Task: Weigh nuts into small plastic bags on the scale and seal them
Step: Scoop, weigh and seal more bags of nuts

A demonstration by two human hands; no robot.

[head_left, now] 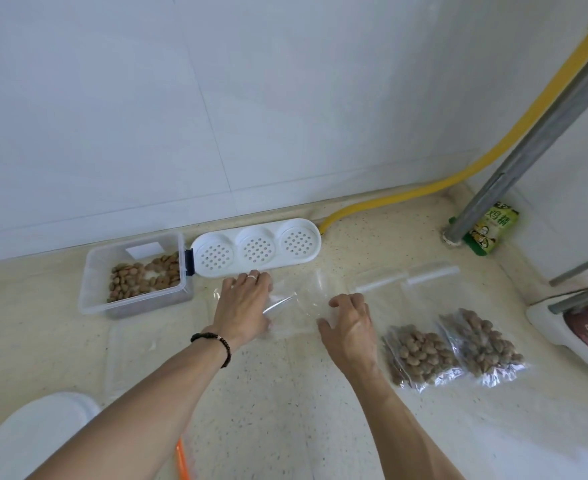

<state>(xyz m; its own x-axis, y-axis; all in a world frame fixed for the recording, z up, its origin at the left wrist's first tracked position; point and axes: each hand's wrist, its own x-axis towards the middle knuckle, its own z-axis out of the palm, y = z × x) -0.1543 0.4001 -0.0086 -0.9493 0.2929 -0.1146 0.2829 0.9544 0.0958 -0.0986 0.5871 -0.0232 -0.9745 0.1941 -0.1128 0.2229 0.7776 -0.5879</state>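
Two hands are resting on an empty clear plastic bag (297, 306) lying flat on the speckled tabletop (285, 393). The left hand (245, 301) is pressing its left edge with straight, relaxed fingers; the right hand (349, 323) is touching the right side, its fingers bent, tips on the film. Left of the bag, a clear container (91, 289) is holding loose nuts (143, 277). Two filled bags of nuts (453, 346) are lying to the right, near the right hand. A white perforated tray (256, 249) is sitting just behind the hands.
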